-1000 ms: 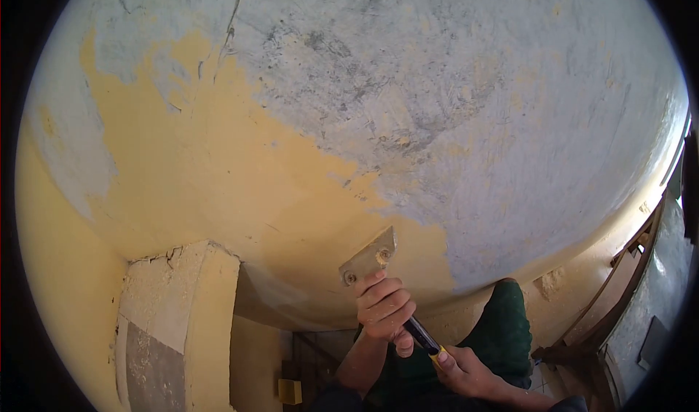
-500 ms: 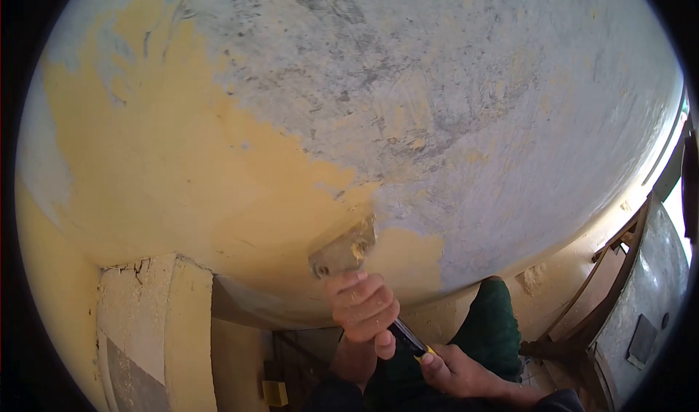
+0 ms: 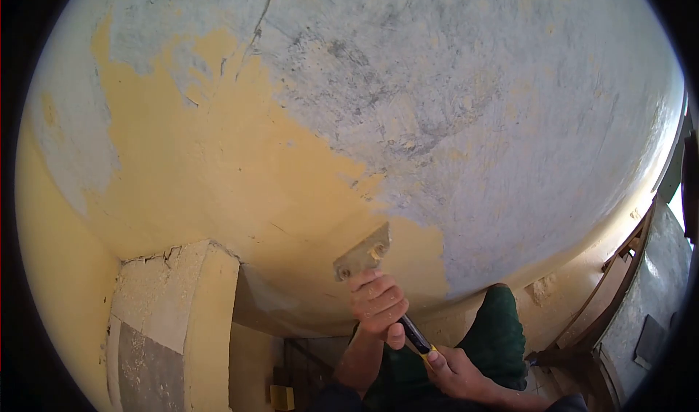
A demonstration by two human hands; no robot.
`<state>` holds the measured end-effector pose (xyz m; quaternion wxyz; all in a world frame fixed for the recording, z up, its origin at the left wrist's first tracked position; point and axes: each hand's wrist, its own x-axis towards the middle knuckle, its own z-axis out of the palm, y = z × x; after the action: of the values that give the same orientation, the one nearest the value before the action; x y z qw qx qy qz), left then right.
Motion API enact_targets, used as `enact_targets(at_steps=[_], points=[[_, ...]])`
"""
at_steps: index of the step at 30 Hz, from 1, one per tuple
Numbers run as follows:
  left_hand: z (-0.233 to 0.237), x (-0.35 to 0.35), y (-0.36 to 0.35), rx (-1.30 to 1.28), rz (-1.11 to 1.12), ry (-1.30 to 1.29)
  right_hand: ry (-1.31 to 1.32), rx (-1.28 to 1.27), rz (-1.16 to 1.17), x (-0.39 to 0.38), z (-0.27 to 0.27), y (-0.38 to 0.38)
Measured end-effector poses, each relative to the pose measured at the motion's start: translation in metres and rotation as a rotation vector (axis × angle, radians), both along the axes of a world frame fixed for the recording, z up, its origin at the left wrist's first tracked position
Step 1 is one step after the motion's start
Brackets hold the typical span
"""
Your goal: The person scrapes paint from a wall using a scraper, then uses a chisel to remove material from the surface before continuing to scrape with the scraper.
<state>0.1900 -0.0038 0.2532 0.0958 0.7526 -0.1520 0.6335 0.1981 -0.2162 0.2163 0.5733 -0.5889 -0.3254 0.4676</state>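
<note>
Both hands are closed around a long-handled scraper point(image 3: 362, 255) with a wide, flat metal blade and a black and yellow handle. My left hand point(image 3: 378, 303) wraps the handle close below the blade, fingers curled over it. Lower down, my right hand point(image 3: 455, 372) grips the yellow end of the handle. The blade lies at a slant over the yellow-painted part of the wall point(image 3: 211, 157), with a yellowish smear on its right side. Right and above, the wall shows a bare grey-violet surface point(image 3: 502, 193) with dark scratches.
A low block point(image 3: 156, 281) with a cracked edge juts out at the left. A green-clothed knee point(image 3: 499, 325) is near the wall. A grey panel point(image 3: 655, 274) leans at the right beside dark wooden pieces. A small yellow box-like thing point(image 3: 282, 397) sits below.
The view has shifted, so the wall patches and block appear further right. In view, the scraper blade and my left hand have moved slightly right; both hands keep their hold.
</note>
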Motion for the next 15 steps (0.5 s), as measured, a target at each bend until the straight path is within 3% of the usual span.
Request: enact_targets(at_steps=[9, 11, 15], points=[[-0.017, 0.014, 0.008, -0.039, -0.011, 0.065, -0.073, -0.025, -0.049, 0.013, -0.003, 0.009], [-0.010, 0.013, 0.011, -0.029, 0.006, 0.064, 0.067, -0.024, 0.038, 0.016, -0.010, 0.013], [0.008, 0.014, 0.026, -0.038, 0.020, -0.028, 0.085, -0.014, 0.133, 0.024, 0.015, 0.032]])
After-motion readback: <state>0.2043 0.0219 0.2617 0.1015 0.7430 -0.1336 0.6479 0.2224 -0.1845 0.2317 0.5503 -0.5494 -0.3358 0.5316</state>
